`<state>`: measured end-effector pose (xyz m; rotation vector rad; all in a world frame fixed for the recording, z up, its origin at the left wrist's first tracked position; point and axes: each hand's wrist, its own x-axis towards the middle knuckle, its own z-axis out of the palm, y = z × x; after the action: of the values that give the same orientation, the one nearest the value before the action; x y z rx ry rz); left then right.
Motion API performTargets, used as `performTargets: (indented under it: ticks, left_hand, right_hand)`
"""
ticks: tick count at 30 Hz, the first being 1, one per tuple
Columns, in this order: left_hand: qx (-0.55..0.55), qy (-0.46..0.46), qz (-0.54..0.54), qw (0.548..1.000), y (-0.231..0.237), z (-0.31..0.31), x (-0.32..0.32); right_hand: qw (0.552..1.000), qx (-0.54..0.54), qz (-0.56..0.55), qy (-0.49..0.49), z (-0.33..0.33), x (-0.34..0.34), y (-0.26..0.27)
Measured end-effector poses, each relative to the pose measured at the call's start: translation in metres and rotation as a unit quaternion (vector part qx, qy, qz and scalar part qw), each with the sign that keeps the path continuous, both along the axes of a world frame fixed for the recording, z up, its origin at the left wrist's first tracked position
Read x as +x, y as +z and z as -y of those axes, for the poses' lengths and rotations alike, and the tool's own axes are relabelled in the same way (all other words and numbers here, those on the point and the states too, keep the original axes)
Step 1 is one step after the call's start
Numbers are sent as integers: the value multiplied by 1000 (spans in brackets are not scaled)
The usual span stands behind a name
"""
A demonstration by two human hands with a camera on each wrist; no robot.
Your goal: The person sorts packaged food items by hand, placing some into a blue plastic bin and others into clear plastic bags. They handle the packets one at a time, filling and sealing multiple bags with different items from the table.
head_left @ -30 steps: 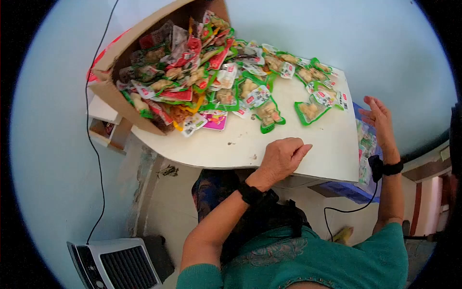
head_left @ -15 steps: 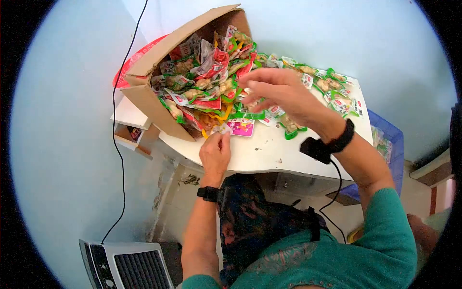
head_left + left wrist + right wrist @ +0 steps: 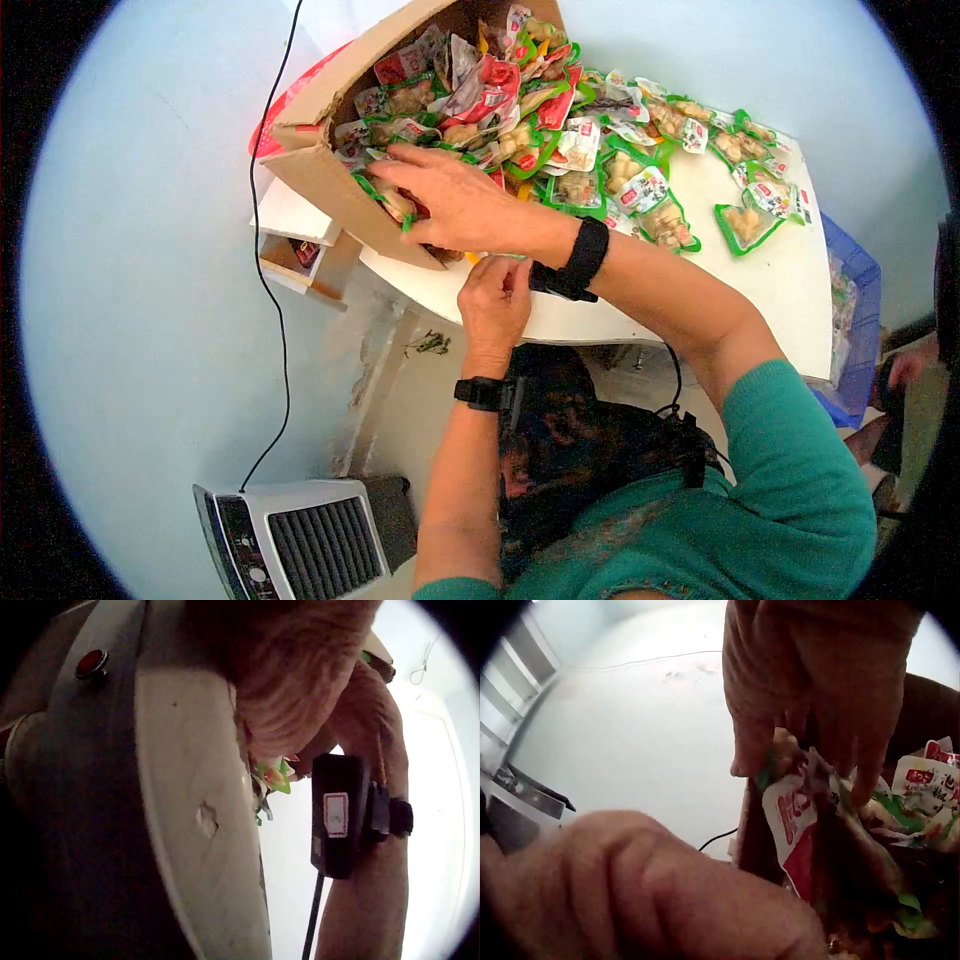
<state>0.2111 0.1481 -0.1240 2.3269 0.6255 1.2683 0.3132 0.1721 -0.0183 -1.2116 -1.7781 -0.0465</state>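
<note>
My right hand [image 3: 465, 205] reaches across my left one into the mouth of a cardboard box [image 3: 375, 215]. Its fingers are spread and fairly straight over a clear, green-edged snack packet [image 3: 395, 205]. In the right wrist view, the fingertips [image 3: 864, 787] touch packets, beside a red-and-white one [image 3: 791, 817]. My left hand [image 3: 495, 305] is at the table's front edge, fingers curled in and nothing showing in them. It appears as a large curled shape [image 3: 292, 682] over the white table edge in the left wrist view. The right forearm passes just above it.
More snack packets [image 3: 640, 190] spill from the box over the white table [image 3: 740, 300]. A blue basket [image 3: 860, 340] stands to the right. Behind the box shows a red rim [image 3: 285, 105]. A black cable [image 3: 270, 250] hangs at left above a cooler-like appliance [image 3: 325, 540].
My right hand has swung from the table's right side leftward into the box. The left hand went left toward the box, then slightly back right. The head view has shifted.
</note>
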Motion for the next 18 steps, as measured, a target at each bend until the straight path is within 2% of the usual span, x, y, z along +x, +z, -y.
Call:
performTargets:
  ticks: [3, 4, 8, 11, 14, 17, 18]
  left_hand:
    - [-12, 8, -5, 1000, 1, 0, 0]
    - [-17, 17, -8, 1000, 1, 1, 0]
    - [-37, 33, -19, 999, 1, 2, 1]
    - [-20, 38, -30, 999, 1, 1, 0]
    - [7, 45, -25, 999, -7, -2, 0]
    - [-2, 38, 0, 999, -6, -2, 0]
    - [-11, 32, 11, 999, -6, -1, 1]
  right_hand:
    - [995, 95, -28, -12, 0, 5, -7]
    - [995, 84, -35, -41, 6, 10, -7]
    - [982, -93, -72, -147, 28, 24, -1]
    - [963, -248, 31, -104, 30, 28, -16]
    - [974, -206, 4, -92, 23, 20, -50]
    - [970, -227, -28, -87, 24, 19, -52]
    - [957, -273, -1, -95, 26, 18, -47]
